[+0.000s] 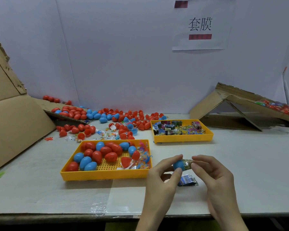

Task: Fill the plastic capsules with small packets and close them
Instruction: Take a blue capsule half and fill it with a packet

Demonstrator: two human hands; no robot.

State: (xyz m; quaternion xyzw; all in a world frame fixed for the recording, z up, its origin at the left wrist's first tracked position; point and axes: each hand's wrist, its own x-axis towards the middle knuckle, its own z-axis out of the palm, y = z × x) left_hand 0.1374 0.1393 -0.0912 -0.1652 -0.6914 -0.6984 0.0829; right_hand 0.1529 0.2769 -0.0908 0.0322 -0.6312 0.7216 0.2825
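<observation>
Head view: left hand (163,177) grips a blue capsule half (178,165), its mouth turned to the right hand (212,174), which pinches a packet (187,162) into it. A spare packet (188,180) waits just beneath both.

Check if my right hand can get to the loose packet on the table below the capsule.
Probably yes: the loose packet lies uncovered beside the right hand, though its fingers now pinch another packet.

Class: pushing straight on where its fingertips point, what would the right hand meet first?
Probably the blue capsule half in the left hand, since the right hand pinches the packet entering it.
</observation>
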